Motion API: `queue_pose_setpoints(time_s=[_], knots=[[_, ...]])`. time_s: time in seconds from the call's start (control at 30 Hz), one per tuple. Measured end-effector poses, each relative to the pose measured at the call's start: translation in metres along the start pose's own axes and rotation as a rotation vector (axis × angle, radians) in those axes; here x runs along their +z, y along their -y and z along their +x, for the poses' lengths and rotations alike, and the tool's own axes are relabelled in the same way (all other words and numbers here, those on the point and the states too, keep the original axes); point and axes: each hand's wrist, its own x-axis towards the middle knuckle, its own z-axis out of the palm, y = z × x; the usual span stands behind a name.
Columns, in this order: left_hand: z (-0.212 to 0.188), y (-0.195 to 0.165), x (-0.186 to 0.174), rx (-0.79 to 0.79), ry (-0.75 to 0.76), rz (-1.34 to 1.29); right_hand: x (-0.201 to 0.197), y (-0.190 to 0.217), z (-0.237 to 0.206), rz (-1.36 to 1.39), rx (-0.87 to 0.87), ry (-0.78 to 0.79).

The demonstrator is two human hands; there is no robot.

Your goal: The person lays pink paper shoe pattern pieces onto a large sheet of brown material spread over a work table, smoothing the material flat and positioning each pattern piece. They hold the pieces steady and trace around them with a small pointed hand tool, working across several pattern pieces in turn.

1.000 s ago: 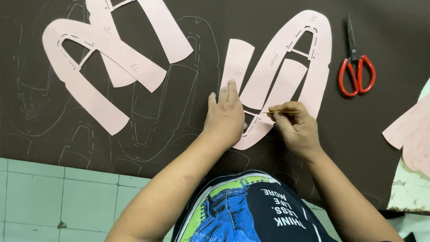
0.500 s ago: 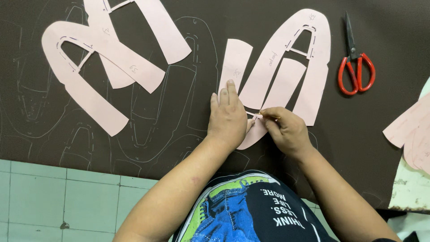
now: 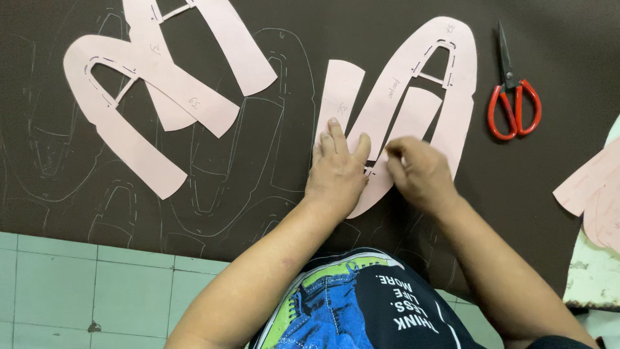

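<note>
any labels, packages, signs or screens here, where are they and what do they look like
No packages, signs or screens.
Pink paper patterns on the brown sheet: small handwritten marks in dark ink.
Shirt at the bottom edge: black, with white print and a blue-green picture.

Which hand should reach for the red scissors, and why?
Probably the right hand: the red scissors lie on its side, while the left hand lies flat on the pink pattern.
</note>
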Motion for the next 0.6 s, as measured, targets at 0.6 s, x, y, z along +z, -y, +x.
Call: queue_pose_setpoints(time_s=[0.6], knots=[[0.002,-0.002,0.003,0.024,0.002,0.072,-0.015,-0.011,0.014,0.010,0.067,0.068]])
